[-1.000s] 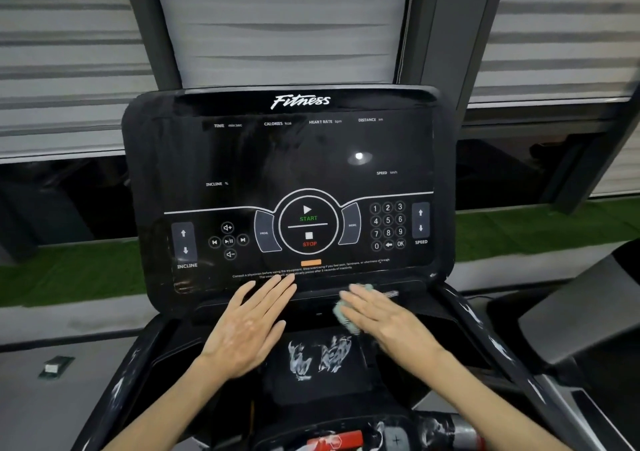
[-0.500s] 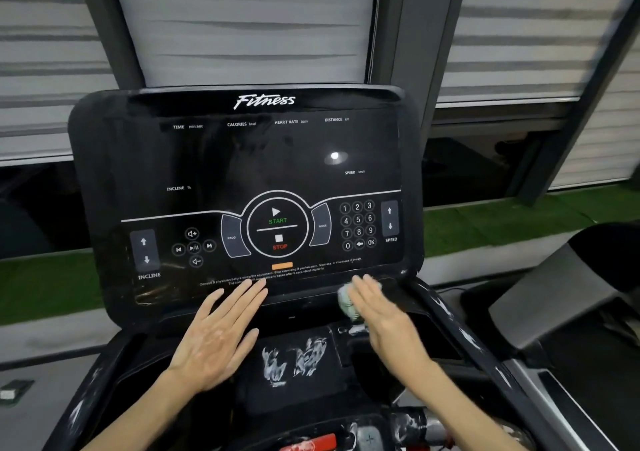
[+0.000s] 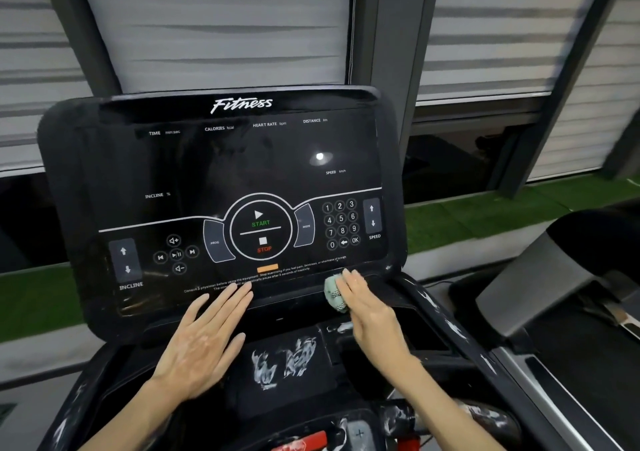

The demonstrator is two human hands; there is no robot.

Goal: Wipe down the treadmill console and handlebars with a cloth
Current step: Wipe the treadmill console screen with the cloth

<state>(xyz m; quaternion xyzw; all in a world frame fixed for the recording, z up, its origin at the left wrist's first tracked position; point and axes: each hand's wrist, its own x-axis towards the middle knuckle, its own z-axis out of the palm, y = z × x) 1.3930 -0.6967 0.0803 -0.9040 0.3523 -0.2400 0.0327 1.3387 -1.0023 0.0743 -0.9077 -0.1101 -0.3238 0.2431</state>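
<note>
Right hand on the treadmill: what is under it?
A bunched pale green cloth peeks out under the right hand, at the lower edge of the black treadmill console. The hand hides the rest.

Treadmill console [image 3: 221, 173]: glossy black panel, tilted back, display dark; white "Fitness" logo on top, START/STOP dial, keypad, INCLINE and SPEED arrows across its lower half. Cloth [image 3: 333, 293]: small pale green wad pressed to the ledge below the console's lower right corner, under the right hand [image 3: 372, 308].
</note>
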